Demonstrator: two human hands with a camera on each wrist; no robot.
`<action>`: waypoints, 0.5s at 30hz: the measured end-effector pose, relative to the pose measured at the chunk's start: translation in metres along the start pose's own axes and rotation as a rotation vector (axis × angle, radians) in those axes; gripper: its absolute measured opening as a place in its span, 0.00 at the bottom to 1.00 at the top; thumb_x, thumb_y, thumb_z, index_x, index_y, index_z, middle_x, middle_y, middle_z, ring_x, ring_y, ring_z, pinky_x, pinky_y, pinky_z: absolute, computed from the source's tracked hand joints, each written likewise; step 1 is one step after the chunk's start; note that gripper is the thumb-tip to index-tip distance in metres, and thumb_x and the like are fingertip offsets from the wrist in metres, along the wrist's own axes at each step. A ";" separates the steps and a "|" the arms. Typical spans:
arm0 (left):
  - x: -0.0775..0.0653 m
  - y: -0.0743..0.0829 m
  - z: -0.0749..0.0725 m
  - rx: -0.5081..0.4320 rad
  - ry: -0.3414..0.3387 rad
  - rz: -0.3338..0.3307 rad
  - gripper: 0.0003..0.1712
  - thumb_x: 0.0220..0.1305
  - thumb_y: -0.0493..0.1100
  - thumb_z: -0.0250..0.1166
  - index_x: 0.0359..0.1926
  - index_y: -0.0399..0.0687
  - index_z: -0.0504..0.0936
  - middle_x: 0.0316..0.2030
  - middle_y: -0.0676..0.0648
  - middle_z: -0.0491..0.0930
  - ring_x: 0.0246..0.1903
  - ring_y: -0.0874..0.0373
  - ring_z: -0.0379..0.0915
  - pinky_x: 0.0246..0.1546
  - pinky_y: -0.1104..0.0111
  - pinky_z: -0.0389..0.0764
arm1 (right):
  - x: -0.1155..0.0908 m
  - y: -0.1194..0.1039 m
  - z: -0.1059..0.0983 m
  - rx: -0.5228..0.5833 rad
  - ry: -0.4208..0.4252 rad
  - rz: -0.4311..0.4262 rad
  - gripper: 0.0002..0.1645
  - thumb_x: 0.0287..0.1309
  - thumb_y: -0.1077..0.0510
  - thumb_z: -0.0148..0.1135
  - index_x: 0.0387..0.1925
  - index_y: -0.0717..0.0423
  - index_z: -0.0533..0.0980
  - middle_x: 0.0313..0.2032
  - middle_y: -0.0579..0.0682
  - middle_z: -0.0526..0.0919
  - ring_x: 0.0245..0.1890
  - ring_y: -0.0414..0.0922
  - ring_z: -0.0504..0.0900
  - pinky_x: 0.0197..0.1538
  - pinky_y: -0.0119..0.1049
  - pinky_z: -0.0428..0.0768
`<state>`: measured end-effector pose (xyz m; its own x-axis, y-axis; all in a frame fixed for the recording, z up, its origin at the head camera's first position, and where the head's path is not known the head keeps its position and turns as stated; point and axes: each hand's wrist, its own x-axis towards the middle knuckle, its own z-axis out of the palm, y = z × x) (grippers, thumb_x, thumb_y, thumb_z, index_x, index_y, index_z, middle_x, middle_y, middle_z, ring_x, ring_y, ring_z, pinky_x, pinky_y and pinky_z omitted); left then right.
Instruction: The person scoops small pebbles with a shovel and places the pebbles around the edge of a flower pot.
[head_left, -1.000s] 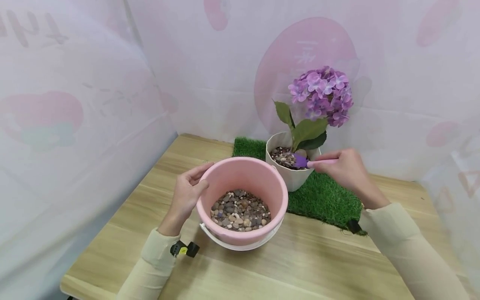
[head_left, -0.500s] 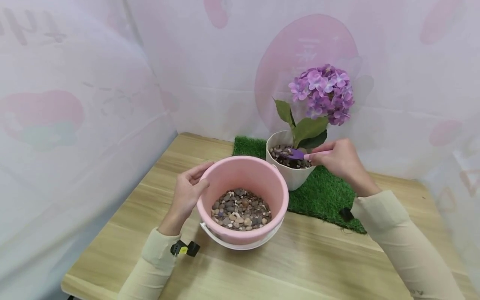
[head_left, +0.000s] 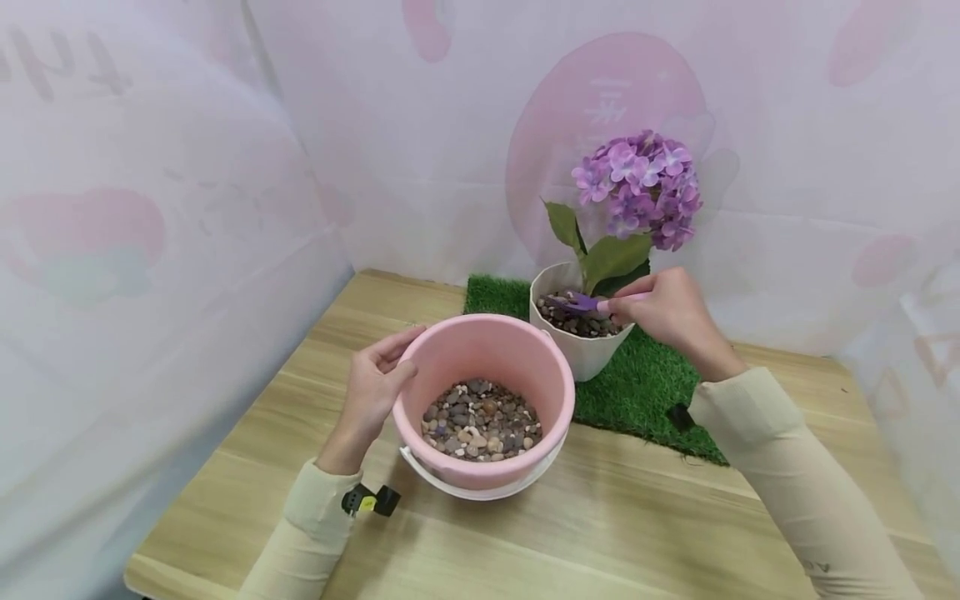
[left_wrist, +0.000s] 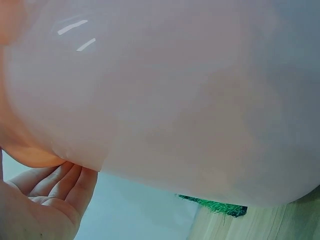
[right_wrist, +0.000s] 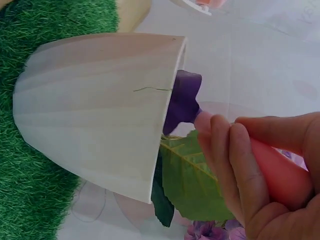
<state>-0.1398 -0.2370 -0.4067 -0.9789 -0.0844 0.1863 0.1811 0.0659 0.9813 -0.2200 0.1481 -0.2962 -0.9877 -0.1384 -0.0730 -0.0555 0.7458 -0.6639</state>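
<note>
My left hand (head_left: 372, 379) grips the left rim of a pink bucket (head_left: 480, 329), thumb inside and fingers outside. Pebbles (head_left: 480, 421) cover the bucket's bottom, and its white handle hangs down at the front. My right hand (head_left: 663, 308) holds the pink handle of a small purple trowel (right_wrist: 184, 102). The trowel's blade (head_left: 576, 302) lies over the pebbles inside a white flowerpot (head_left: 588, 354); in the right wrist view the pot's wall hides part of it. A purple hydrangea (head_left: 637, 183) with green leaves stands in that pot.
Beneath the flowerpot lies a green artificial turf mat (head_left: 645, 400) on the wooden table (head_left: 315, 367). Printed white cloth (head_left: 420, 167) hangs behind and at both sides. The bucket stands just in front of the pot, at its left.
My right hand has moved up and to the left with the trowel, whose blade now lies flatter and farther left over the pot. My left hand keeps its grip on the bucket.
</note>
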 end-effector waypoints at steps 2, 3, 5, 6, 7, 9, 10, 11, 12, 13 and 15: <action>-0.001 -0.001 0.000 -0.001 0.000 -0.002 0.29 0.64 0.24 0.58 0.66 0.33 0.80 0.64 0.33 0.81 0.56 0.58 0.85 0.53 0.71 0.89 | -0.001 -0.001 -0.001 0.003 -0.008 0.013 0.23 0.63 0.43 0.74 0.47 0.56 0.90 0.36 0.51 0.94 0.47 0.51 0.91 0.57 0.47 0.83; -0.001 -0.002 0.000 -0.001 0.001 -0.001 0.29 0.63 0.24 0.58 0.66 0.33 0.80 0.64 0.33 0.82 0.56 0.57 0.85 0.53 0.71 0.89 | -0.002 -0.001 -0.001 0.004 -0.013 0.019 0.22 0.62 0.43 0.75 0.47 0.56 0.91 0.36 0.51 0.94 0.47 0.50 0.92 0.59 0.48 0.83; -0.001 -0.002 -0.001 0.001 0.004 0.004 0.29 0.63 0.25 0.58 0.66 0.33 0.80 0.64 0.33 0.82 0.57 0.56 0.85 0.53 0.70 0.89 | -0.003 -0.001 -0.002 -0.002 -0.018 0.023 0.22 0.61 0.42 0.75 0.45 0.55 0.91 0.36 0.51 0.94 0.46 0.48 0.92 0.59 0.48 0.83; -0.001 -0.002 -0.001 0.002 0.005 0.006 0.29 0.63 0.25 0.57 0.66 0.33 0.80 0.64 0.33 0.82 0.57 0.55 0.85 0.52 0.70 0.89 | -0.003 -0.001 -0.003 0.008 -0.024 0.025 0.22 0.62 0.43 0.75 0.46 0.55 0.91 0.36 0.51 0.94 0.45 0.48 0.92 0.60 0.49 0.84; -0.001 -0.002 -0.001 0.003 0.008 0.008 0.29 0.63 0.25 0.57 0.66 0.33 0.80 0.63 0.33 0.82 0.57 0.55 0.85 0.52 0.70 0.89 | -0.003 -0.001 -0.004 0.022 -0.031 0.028 0.22 0.62 0.43 0.75 0.46 0.55 0.91 0.37 0.51 0.94 0.44 0.47 0.93 0.62 0.50 0.84; -0.001 -0.002 -0.001 0.003 0.011 0.009 0.29 0.63 0.25 0.58 0.66 0.33 0.81 0.63 0.33 0.82 0.57 0.54 0.85 0.52 0.70 0.89 | -0.004 -0.001 -0.006 0.030 -0.034 0.032 0.21 0.63 0.43 0.74 0.46 0.55 0.91 0.37 0.51 0.94 0.42 0.45 0.93 0.60 0.49 0.84; -0.001 -0.002 -0.001 0.004 0.010 0.008 0.29 0.63 0.25 0.58 0.66 0.33 0.81 0.63 0.33 0.83 0.57 0.54 0.85 0.52 0.70 0.89 | -0.005 0.000 -0.007 0.035 -0.036 0.037 0.21 0.63 0.43 0.73 0.47 0.55 0.91 0.37 0.51 0.94 0.41 0.44 0.93 0.59 0.48 0.84; -0.001 -0.002 -0.001 0.004 0.009 0.007 0.29 0.63 0.25 0.58 0.66 0.34 0.81 0.63 0.33 0.83 0.57 0.55 0.85 0.52 0.71 0.89 | -0.006 0.000 -0.008 0.041 -0.039 0.048 0.21 0.64 0.43 0.73 0.47 0.54 0.90 0.38 0.50 0.94 0.41 0.43 0.93 0.59 0.48 0.84; -0.001 -0.002 -0.001 0.005 0.006 0.005 0.29 0.63 0.25 0.58 0.66 0.33 0.81 0.63 0.33 0.83 0.57 0.55 0.85 0.52 0.71 0.89 | -0.007 0.001 -0.010 0.038 -0.041 0.057 0.22 0.64 0.43 0.73 0.48 0.54 0.90 0.39 0.50 0.94 0.40 0.43 0.93 0.58 0.47 0.84; -0.001 -0.001 -0.001 0.005 0.004 0.005 0.29 0.63 0.25 0.58 0.66 0.33 0.81 0.63 0.33 0.82 0.57 0.56 0.85 0.52 0.71 0.89 | -0.009 0.001 -0.011 0.028 -0.039 0.066 0.22 0.64 0.43 0.73 0.49 0.54 0.90 0.39 0.50 0.94 0.40 0.42 0.92 0.55 0.45 0.83; -0.001 -0.001 -0.001 0.004 0.001 0.007 0.29 0.63 0.25 0.58 0.66 0.33 0.81 0.63 0.33 0.82 0.56 0.57 0.85 0.52 0.72 0.89 | -0.011 0.003 -0.013 0.008 -0.037 0.079 0.23 0.64 0.42 0.72 0.50 0.55 0.89 0.39 0.49 0.94 0.41 0.41 0.92 0.51 0.41 0.82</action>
<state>-0.1392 -0.2381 -0.4074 -0.9774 -0.0853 0.1933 0.1875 0.0708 0.9797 -0.2117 0.1607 -0.2876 -0.9827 -0.1035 -0.1533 0.0241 0.7503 -0.6607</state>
